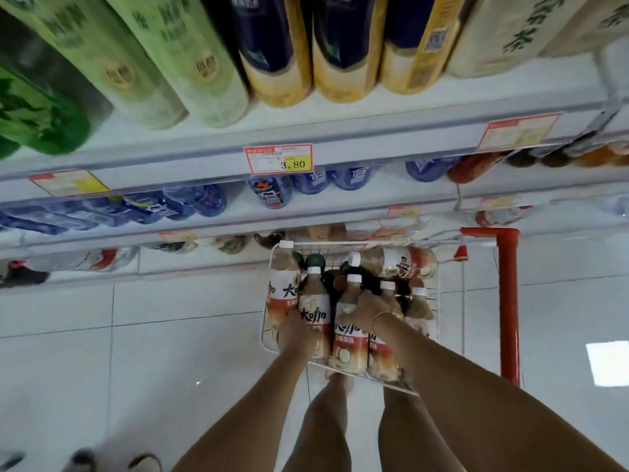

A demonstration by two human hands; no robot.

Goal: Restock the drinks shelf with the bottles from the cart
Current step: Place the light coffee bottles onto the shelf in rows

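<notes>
One bottle [315, 311] in the cart [263, 335] is grasped by the left hand [295, 335]; a second bottle [350, 335] is clasped by the right hand [369, 310]. Trips to the shelf [340, 134] are likely halved.

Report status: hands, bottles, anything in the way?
Left hand grips a bottle in the cart. Right hand grips a second bottle. Neither lifted yet. Nothing blocks the shelf.

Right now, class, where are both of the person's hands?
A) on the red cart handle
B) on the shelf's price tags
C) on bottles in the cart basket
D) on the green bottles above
C: the left hand and right hand both grip white-capped bottles inside the wire basket, away from the red handle.
</notes>
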